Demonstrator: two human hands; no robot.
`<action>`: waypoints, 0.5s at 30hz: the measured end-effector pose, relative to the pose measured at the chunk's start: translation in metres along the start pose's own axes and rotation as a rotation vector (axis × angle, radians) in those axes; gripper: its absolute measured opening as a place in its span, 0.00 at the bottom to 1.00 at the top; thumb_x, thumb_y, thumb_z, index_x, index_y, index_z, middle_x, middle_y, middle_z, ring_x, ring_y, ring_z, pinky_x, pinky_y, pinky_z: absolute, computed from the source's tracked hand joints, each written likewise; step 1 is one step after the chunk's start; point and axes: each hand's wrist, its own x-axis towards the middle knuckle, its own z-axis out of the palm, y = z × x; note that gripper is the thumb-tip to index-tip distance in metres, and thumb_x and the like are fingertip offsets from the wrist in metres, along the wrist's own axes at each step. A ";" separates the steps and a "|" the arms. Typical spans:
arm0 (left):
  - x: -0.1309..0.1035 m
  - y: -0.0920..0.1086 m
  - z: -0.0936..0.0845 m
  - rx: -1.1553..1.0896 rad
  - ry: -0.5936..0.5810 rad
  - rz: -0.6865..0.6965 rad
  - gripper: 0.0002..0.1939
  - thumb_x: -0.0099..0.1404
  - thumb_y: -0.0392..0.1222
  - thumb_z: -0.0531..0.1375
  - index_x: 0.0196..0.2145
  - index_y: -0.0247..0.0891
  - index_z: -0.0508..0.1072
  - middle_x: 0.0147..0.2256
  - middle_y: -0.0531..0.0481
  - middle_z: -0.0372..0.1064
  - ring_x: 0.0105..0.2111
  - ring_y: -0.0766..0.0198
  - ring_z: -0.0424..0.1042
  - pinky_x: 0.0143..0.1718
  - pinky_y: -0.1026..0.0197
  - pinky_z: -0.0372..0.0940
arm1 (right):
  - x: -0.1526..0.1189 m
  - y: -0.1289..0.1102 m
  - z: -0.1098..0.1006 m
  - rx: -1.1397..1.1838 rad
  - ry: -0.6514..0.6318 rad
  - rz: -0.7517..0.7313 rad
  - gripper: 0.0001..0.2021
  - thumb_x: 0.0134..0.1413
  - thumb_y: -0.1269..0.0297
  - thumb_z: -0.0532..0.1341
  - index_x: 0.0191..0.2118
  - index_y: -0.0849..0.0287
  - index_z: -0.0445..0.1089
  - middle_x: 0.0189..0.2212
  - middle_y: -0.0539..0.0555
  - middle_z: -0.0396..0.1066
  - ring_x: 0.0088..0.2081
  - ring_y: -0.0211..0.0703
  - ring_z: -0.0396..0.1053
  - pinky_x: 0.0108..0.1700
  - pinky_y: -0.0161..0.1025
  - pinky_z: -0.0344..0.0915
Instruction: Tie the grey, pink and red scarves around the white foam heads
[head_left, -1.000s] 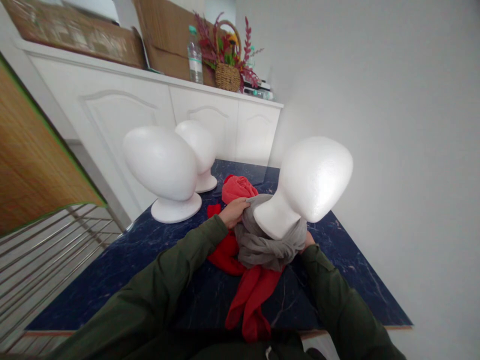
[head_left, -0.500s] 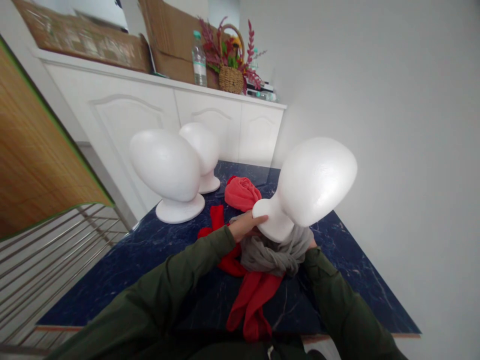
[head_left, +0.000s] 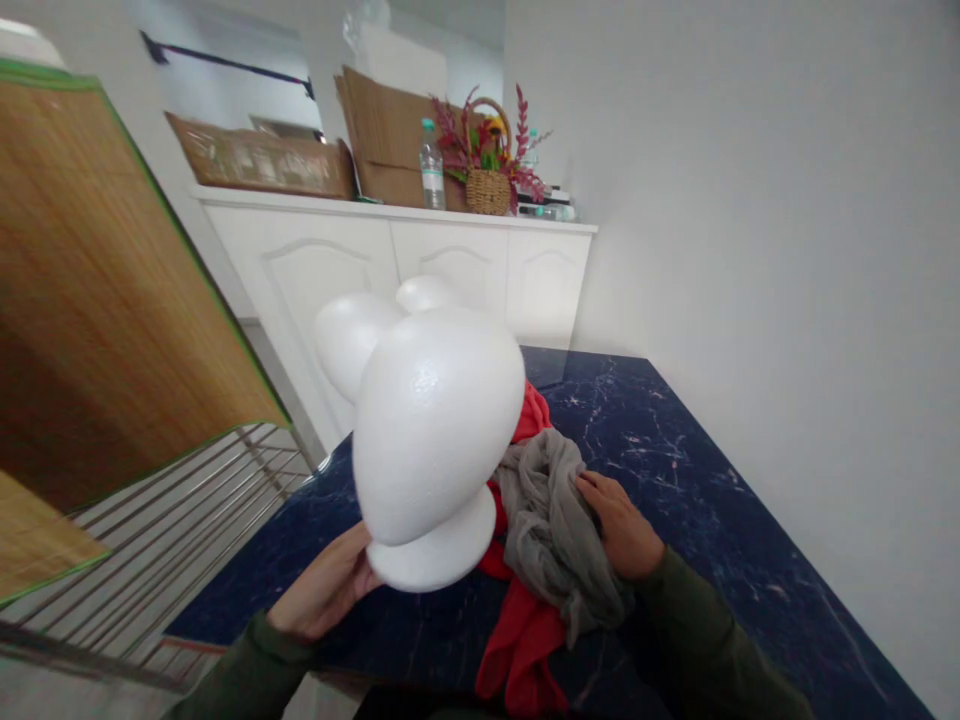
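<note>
A white foam mannequin head [head_left: 435, 430] stands tilted in front of me. My left hand [head_left: 330, 585] is closed on the edge of its round base, the fingertips partly hidden behind it. To the right, a crumpled, twisted grey scarf [head_left: 551, 540] lies in a heap, and my right hand [head_left: 619, 525] grips its right side with curled fingers. Under the grey scarf a red scarf [head_left: 517, 640] spreads toward the table's front edge. More red cloth [head_left: 534, 410] shows behind, largely covered by the foam head.
Two more foam heads, one [head_left: 345, 335] nearer and one [head_left: 426, 292] farther, stand behind the held one. All rest on a dark blue marbled table [head_left: 675, 470]. A metal rack [head_left: 187, 520] with a wooden-patterned board [head_left: 112, 300] borders the left; a white cabinet [head_left: 322, 260] stands behind.
The foam head has come away from the grey scarf, moving left and more upright with my left hand. My right hand, earlier largely hidden, now shows on the scarf. The view has shifted.
</note>
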 end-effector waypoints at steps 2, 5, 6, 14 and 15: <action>-0.017 -0.001 -0.029 -0.009 0.089 0.012 0.28 0.52 0.46 0.62 0.51 0.40 0.64 0.44 0.47 0.70 0.44 0.54 0.68 0.41 0.58 0.68 | -0.004 -0.002 0.003 -0.128 -0.052 -0.036 0.29 0.40 0.67 0.59 0.53 0.63 0.61 0.54 0.64 0.56 0.55 0.55 0.53 0.56 0.52 0.50; -0.032 0.001 -0.058 0.019 0.201 0.033 0.31 0.49 0.43 0.64 0.51 0.41 0.63 0.45 0.47 0.69 0.46 0.53 0.66 0.44 0.56 0.67 | -0.005 -0.002 0.006 -0.176 -0.109 -0.071 0.27 0.43 0.68 0.57 0.53 0.62 0.61 0.53 0.63 0.57 0.55 0.53 0.53 0.55 0.51 0.52; -0.034 0.003 -0.064 0.041 0.228 0.041 0.32 0.48 0.42 0.65 0.51 0.41 0.63 0.46 0.48 0.68 0.47 0.53 0.66 0.44 0.55 0.67 | -0.004 -0.001 0.007 -0.172 -0.109 -0.070 0.26 0.44 0.69 0.56 0.53 0.61 0.60 0.53 0.63 0.58 0.54 0.52 0.54 0.55 0.51 0.53; -0.030 0.010 -0.084 0.408 0.330 0.259 0.31 0.47 0.50 0.63 0.49 0.40 0.64 0.47 0.44 0.67 0.50 0.49 0.62 0.51 0.48 0.60 | -0.006 0.012 0.020 -0.100 -0.016 -0.064 0.19 0.50 0.68 0.52 0.49 0.62 0.65 0.50 0.63 0.62 0.52 0.50 0.59 0.52 0.51 0.58; -0.029 0.009 -0.085 0.518 0.408 0.365 0.31 0.47 0.51 0.63 0.49 0.40 0.64 0.46 0.44 0.67 0.52 0.49 0.60 0.54 0.47 0.55 | -0.006 0.013 0.021 -0.094 -0.008 -0.074 0.19 0.50 0.67 0.52 0.49 0.62 0.65 0.49 0.62 0.63 0.51 0.49 0.60 0.52 0.51 0.58</action>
